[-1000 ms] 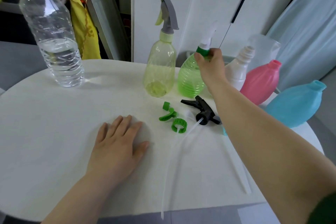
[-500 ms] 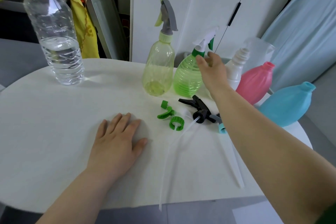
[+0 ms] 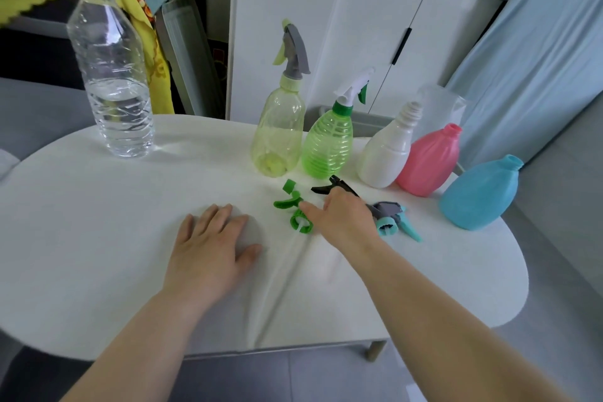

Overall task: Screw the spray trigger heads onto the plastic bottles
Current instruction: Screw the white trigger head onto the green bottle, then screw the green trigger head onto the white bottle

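Note:
Five spray bottles stand at the table's far side. The pale yellow bottle (image 3: pixel 277 137) wears a grey trigger head, and the green ribbed bottle (image 3: pixel 328 147) a white and green one. A white bottle (image 3: pixel 388 153), a pink bottle (image 3: pixel 429 161) and a blue bottle (image 3: pixel 479 196) have bare necks. Three loose heads lie in front of them: a green trigger head (image 3: pixel 295 210), a black trigger head (image 3: pixel 331 188) and a grey-teal trigger head (image 3: pixel 391 219). My right hand (image 3: pixel 342 217) lies over the black head, fingertips touching the green one; whether it grips is unclear. Flat on the table rests my left hand (image 3: pixel 212 245).
A clear water bottle (image 3: pixel 112 81) with a white cap stands at the far left of the round white table (image 3: pixel 98 238). Translucent dip tubes (image 3: pixel 287 274) trail from the loose heads toward the near edge. A clear jug (image 3: pixel 440 108) and white cabinets are behind the bottles.
My right hand has let go of the green bottle's head and come down onto the loose trigger heads. The left hand has stayed flat on the table.

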Demonstrator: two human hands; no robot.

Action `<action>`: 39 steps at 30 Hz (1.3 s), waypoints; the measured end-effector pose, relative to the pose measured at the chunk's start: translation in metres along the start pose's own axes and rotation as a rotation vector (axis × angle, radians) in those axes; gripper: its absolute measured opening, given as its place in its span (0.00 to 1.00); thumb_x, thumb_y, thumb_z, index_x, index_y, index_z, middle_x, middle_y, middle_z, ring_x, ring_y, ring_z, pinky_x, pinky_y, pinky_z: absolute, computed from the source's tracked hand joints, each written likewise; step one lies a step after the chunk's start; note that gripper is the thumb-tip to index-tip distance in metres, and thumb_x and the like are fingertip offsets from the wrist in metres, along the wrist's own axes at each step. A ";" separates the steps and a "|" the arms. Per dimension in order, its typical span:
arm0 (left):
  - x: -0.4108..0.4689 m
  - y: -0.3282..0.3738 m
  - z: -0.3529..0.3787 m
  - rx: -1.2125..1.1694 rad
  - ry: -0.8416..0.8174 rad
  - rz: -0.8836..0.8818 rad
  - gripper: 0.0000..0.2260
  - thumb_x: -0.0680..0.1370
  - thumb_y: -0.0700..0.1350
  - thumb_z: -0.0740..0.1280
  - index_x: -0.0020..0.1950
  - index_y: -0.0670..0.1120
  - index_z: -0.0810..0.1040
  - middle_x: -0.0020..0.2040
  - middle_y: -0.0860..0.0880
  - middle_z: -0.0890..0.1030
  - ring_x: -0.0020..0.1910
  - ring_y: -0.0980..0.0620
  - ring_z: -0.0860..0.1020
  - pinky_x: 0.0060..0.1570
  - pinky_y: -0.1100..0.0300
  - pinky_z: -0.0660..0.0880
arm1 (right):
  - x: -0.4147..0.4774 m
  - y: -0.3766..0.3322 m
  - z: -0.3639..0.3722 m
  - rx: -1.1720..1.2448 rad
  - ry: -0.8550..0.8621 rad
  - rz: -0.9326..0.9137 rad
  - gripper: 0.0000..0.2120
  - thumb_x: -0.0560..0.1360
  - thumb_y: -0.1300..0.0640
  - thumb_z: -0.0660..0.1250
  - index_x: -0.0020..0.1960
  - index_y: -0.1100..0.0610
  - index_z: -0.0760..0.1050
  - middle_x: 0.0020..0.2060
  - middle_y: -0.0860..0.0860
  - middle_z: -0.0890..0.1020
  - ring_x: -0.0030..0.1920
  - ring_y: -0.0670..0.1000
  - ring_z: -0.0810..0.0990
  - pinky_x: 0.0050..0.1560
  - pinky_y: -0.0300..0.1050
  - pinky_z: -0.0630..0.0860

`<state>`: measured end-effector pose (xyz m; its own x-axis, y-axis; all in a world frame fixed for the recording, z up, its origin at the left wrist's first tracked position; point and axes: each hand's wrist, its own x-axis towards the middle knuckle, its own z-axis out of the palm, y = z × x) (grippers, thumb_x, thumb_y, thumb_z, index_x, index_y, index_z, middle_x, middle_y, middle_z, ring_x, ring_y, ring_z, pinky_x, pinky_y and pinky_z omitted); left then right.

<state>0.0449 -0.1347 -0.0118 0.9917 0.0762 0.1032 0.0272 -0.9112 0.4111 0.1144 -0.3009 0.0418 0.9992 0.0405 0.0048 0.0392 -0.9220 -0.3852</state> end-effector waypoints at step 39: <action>-0.020 0.002 -0.025 -0.449 0.113 -0.011 0.14 0.74 0.41 0.64 0.60 0.46 0.74 0.57 0.51 0.77 0.56 0.55 0.72 0.51 0.68 0.61 | -0.042 0.046 -0.047 1.813 -0.288 0.238 0.12 0.68 0.53 0.63 0.44 0.63 0.75 0.28 0.52 0.81 0.31 0.48 0.81 0.34 0.41 0.81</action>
<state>0.0218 -0.1282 0.0101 0.9711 0.1513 0.1847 -0.0442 -0.6464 0.7617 0.0744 -0.3636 0.0672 0.9411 0.2230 -0.2543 -0.3374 0.5664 -0.7519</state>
